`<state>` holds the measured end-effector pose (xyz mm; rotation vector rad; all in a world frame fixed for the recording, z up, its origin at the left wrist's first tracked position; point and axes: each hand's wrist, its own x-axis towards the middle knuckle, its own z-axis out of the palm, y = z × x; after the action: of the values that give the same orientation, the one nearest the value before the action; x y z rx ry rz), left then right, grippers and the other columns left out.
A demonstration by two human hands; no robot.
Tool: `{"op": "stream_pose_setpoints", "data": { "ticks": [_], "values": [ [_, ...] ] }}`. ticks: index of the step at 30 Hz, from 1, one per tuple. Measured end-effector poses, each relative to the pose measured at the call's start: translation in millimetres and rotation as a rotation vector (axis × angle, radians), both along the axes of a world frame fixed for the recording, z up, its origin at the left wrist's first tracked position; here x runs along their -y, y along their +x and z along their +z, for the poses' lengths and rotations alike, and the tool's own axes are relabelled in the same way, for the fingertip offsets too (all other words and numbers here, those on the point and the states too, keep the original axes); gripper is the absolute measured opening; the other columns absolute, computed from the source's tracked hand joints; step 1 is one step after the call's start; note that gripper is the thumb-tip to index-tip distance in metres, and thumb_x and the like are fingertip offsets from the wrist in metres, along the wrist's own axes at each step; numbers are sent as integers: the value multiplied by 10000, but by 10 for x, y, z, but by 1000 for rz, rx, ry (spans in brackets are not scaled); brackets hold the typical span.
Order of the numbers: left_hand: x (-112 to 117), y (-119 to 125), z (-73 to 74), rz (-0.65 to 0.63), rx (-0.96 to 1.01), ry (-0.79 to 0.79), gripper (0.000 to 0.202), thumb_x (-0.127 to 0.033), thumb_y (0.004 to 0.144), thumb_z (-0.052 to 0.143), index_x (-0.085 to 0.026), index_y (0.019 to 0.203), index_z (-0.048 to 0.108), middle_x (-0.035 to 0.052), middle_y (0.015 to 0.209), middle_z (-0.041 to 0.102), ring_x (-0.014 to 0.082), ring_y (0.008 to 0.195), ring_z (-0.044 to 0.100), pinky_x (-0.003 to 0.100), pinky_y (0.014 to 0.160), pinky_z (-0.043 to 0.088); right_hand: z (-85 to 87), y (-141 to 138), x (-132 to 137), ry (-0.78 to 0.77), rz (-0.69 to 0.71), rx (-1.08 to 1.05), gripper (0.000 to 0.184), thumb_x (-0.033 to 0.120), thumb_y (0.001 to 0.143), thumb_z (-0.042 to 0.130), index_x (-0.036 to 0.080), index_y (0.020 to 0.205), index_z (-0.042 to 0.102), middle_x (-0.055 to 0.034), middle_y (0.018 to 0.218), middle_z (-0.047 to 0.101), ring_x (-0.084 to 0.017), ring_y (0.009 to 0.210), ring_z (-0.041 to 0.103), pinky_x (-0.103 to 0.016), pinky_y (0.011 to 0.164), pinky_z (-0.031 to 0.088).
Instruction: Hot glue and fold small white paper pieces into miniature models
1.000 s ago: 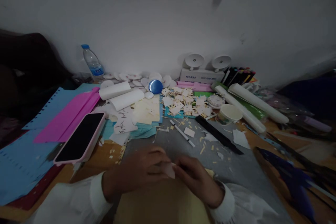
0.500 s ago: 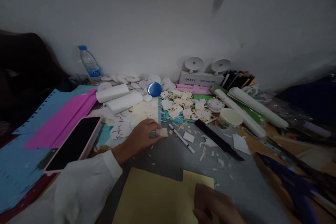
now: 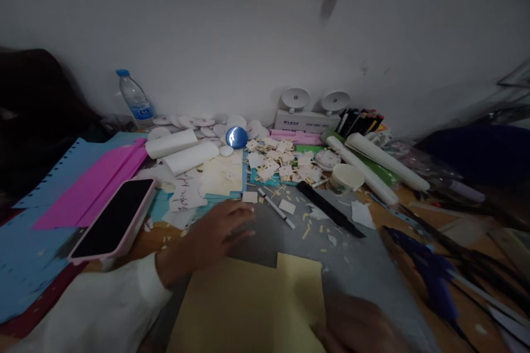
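Observation:
My left hand (image 3: 215, 231) hovers low over the grey mat (image 3: 356, 265), fingers stretched out and apart, holding nothing. Just beyond its fingertips a small white paper piece (image 3: 249, 197) lies on the mat's far edge. A pale yellow sheet (image 3: 248, 309) with a notch cut from its top edge lies in front of me. My right hand (image 3: 358, 325) sits at the bottom of the view by the sheet's right corner. It is blurred and its fingers cannot be made out.
A phone in a pink case (image 3: 111, 220) lies at left on blue and pink paper. Behind the mat are a white pen (image 3: 276, 208), a black ruler (image 3: 329, 208), a paper cup (image 3: 346, 177), white rolls (image 3: 182, 150), a heap of paper bits (image 3: 281, 162) and a water bottle (image 3: 133, 98). Dark scissors (image 3: 426, 270) lie at right.
My left hand carried a small white piece away from the yellow sheet, set it down at the mat's far edge and drew back. My right hand dropped to the sheet's lower right.

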<state>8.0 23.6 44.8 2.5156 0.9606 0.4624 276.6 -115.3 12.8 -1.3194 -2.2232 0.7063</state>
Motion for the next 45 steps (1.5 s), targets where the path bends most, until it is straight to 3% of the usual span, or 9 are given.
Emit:
{"op": "stream_pose_setpoints", "data": {
  "ticks": [3, 6, 10, 20, 25, 31, 35, 38, 45],
  "values": [
    [380, -74, -47, -128, -102, -101, 396, -342, 897, 534, -232, 1277, 530, 93, 1352, 502, 265, 1220, 469, 389, 1034, 385, 65, -14, -55, 52, -111, 76, 222, 301, 936, 454, 247, 818, 635, -57, 795, 632, -187, 745, 611, -295, 662, 496],
    [634, -101, -133, -189, -133, -158, 516, -423, 834, 610, -222, 1298, 512, 123, 1348, 511, 298, 1215, 474, 428, 1025, 401, -50, -2, -126, 139, -214, 125, 209, 303, 911, 514, 223, 1090, 587, -106, 1069, 597, -247, 996, 570, -392, 850, 488],
    [745, -76, -186, -206, -155, -142, 541, -432, 834, 609, -192, 1307, 501, 149, 1347, 512, 317, 1237, 452, 470, 1046, 369, -203, -25, -195, 122, -200, 167, 278, 273, 899, 542, 216, 1171, 529, -106, 1102, 567, -260, 1043, 528, -431, 890, 465],
    [742, -27, -197, -129, -135, -162, 622, -416, 741, 713, -216, 1281, 479, 111, 1308, 492, 303, 1188, 441, 457, 1024, 363, -199, -118, -304, 204, -189, 191, 146, 186, 851, 557, 179, 997, 556, -108, 1010, 557, -259, 949, 507, -427, 813, 448],
    [728, 14, -155, -31, -76, -233, 414, -200, 812, 608, -257, 1212, 517, 64, 1216, 537, 249, 1117, 508, 401, 965, 413, -219, -153, -317, 173, -194, 61, 67, 222, 911, 461, 190, 904, 519, -65, 862, 585, -209, 802, 546, -348, 702, 458],
    [552, -105, -140, 0, 32, -276, 212, -171, 883, 494, -229, 1059, 597, 45, 1066, 613, 201, 1003, 571, 328, 889, 445, -50, -73, -446, 187, -202, 25, 132, 245, 944, 393, 213, 914, 518, -72, 853, 597, -215, 800, 573, -341, 702, 470],
    [415, -247, -201, 29, 26, -244, 241, -158, 881, 489, -224, 1086, 597, 53, 1096, 614, 207, 1047, 557, 333, 915, 427, -16, 251, -704, 323, -353, 258, 136, 218, 921, 410, 182, 944, 539, -109, 932, 600, -233, 895, 570, -351, 795, 469],
    [353, -307, -288, 37, 14, -231, 243, -156, 864, 510, -219, 1080, 601, 61, 1117, 605, 218, 1072, 544, 337, 920, 426, -37, 446, -947, 293, -420, 477, 171, 167, 883, 450, 130, 1000, 569, -146, 998, 600, -257, 938, 566, -370, 842, 450],
    [297, -241, -251, -51, -56, -204, 181, -193, 917, 450, -200, 975, 621, 53, 1014, 600, 199, 950, 553, 304, 824, 440, -64, 454, -1318, 193, -440, 662, 134, 103, 830, 500, 93, 914, 604, -176, 886, 637, -283, 865, 609, -370, 761, 445]
  ]
}}
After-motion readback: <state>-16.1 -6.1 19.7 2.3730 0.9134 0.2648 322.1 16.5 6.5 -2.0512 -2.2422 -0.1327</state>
